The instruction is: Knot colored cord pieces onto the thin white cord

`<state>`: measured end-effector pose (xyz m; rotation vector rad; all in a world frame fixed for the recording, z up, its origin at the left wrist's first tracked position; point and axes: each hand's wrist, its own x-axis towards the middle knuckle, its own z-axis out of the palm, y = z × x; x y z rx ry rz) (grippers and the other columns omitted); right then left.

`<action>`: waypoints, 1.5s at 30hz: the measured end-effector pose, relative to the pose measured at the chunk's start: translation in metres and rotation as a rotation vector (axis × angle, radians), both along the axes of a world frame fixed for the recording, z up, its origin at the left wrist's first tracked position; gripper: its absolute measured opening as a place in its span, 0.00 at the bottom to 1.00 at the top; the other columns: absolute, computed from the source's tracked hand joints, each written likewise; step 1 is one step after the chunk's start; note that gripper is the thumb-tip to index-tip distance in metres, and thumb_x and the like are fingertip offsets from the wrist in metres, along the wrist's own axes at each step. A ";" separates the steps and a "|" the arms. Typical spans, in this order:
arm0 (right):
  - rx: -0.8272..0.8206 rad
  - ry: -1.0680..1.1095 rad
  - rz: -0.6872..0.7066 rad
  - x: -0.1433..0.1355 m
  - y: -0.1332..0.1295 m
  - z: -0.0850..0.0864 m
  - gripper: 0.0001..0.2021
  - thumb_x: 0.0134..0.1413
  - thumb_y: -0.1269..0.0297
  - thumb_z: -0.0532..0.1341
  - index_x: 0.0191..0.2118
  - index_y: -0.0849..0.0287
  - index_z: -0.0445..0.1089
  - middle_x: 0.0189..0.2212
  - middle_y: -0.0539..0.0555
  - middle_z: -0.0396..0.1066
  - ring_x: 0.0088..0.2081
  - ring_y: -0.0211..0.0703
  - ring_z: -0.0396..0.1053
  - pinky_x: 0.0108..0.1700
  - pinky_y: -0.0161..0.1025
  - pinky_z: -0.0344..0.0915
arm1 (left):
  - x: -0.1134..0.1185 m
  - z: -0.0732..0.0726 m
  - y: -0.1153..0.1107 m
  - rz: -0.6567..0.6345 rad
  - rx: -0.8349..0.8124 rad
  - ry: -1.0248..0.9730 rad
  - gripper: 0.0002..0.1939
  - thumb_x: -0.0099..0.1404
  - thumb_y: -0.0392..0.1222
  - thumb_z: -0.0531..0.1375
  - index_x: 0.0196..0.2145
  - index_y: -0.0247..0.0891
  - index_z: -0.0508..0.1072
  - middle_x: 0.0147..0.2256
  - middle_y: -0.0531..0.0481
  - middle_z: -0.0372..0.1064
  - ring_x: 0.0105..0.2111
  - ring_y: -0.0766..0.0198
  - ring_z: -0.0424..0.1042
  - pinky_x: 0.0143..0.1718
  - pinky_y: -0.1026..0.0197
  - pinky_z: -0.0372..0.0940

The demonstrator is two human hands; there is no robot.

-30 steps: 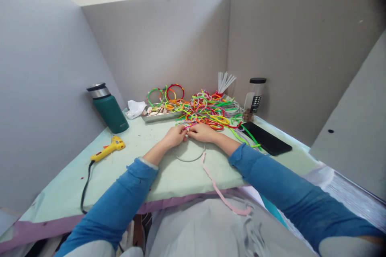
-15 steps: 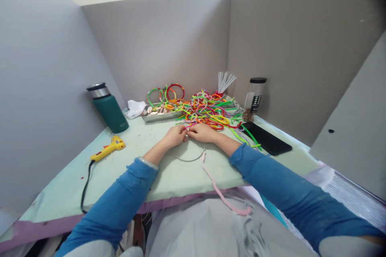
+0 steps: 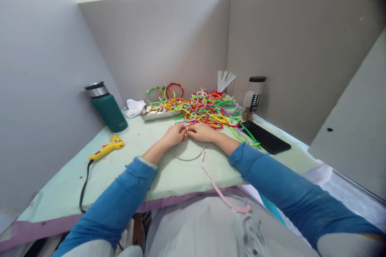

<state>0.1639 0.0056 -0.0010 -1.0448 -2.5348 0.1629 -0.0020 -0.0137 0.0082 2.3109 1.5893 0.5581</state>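
Note:
My left hand [image 3: 175, 135] and my right hand [image 3: 200, 131] meet over the table, fingers pinched close together. Between their fingertips runs a bright pink pipe cleaner [image 3: 185, 127], of which only a short piece shows. Just below the hands curves a thin grey hoop [image 3: 189, 160]; its upper part is hidden, so I cannot tell whether the fingers touch it. A pale pink fuzzy strip [image 3: 215, 186] trails from beside the hoop over the table edge onto my lap. Right behind my hands lies a heap of coloured pipe cleaners [image 3: 208, 108].
A yellow glue gun [image 3: 105, 149] with a black cord and a green bottle [image 3: 108, 108] are on the left. A metal tray [image 3: 161, 116] of shells stands at the back, near wrapped rings [image 3: 175, 90]. At right are a black phone [image 3: 267, 136] and a clear jar [image 3: 253, 96].
The view has shifted very slightly. Both hands keep their pinch in the same place, with only tiny finger movement.

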 end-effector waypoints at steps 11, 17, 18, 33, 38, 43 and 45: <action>-0.004 -0.001 -0.003 0.000 0.001 -0.001 0.16 0.57 0.60 0.50 0.35 0.59 0.74 0.32 0.53 0.74 0.31 0.37 0.66 0.30 0.32 0.52 | 0.000 0.000 0.000 0.004 0.001 0.001 0.12 0.61 0.41 0.46 0.31 0.37 0.68 0.26 0.51 0.72 0.18 0.69 0.63 0.22 0.67 0.55; -0.008 0.002 -0.007 0.000 0.000 -0.001 0.16 0.57 0.60 0.50 0.36 0.58 0.74 0.32 0.53 0.74 0.31 0.37 0.66 0.30 0.32 0.52 | 0.000 -0.001 0.000 -0.004 -0.014 -0.020 0.12 0.61 0.41 0.46 0.32 0.36 0.68 0.26 0.51 0.72 0.17 0.70 0.62 0.20 0.68 0.55; -0.005 0.003 -0.007 0.000 0.000 0.000 0.16 0.57 0.60 0.50 0.36 0.58 0.74 0.32 0.53 0.74 0.31 0.37 0.66 0.30 0.32 0.52 | -0.001 -0.001 0.000 -0.006 -0.017 -0.028 0.12 0.61 0.41 0.46 0.32 0.36 0.68 0.26 0.51 0.72 0.17 0.70 0.62 0.20 0.68 0.55; -0.009 0.012 -0.048 0.000 0.003 -0.003 0.17 0.57 0.60 0.49 0.33 0.60 0.74 0.31 0.53 0.73 0.30 0.37 0.65 0.29 0.32 0.51 | 0.000 -0.001 0.002 0.039 -0.056 -0.052 0.13 0.62 0.43 0.47 0.33 0.35 0.67 0.28 0.50 0.73 0.15 0.72 0.61 0.18 0.69 0.55; -0.004 0.022 -0.049 0.000 0.006 -0.005 0.17 0.57 0.59 0.49 0.32 0.60 0.73 0.30 0.53 0.73 0.30 0.37 0.64 0.29 0.32 0.51 | -0.001 -0.002 0.003 0.027 -0.065 -0.060 0.13 0.61 0.43 0.47 0.34 0.35 0.67 0.29 0.49 0.73 0.15 0.72 0.60 0.17 0.69 0.55; -0.015 0.023 -0.053 0.000 0.007 -0.005 0.17 0.57 0.59 0.49 0.33 0.60 0.73 0.30 0.53 0.73 0.29 0.37 0.64 0.29 0.32 0.50 | -0.002 -0.003 0.004 0.008 -0.067 -0.073 0.11 0.60 0.40 0.47 0.34 0.35 0.67 0.29 0.49 0.73 0.15 0.73 0.60 0.17 0.69 0.55; -0.020 0.022 -0.053 0.000 0.006 -0.005 0.17 0.57 0.59 0.49 0.33 0.60 0.73 0.31 0.53 0.73 0.30 0.37 0.64 0.29 0.32 0.51 | -0.003 -0.004 0.004 0.001 -0.067 -0.083 0.11 0.60 0.40 0.47 0.34 0.35 0.67 0.29 0.50 0.73 0.15 0.73 0.60 0.17 0.69 0.55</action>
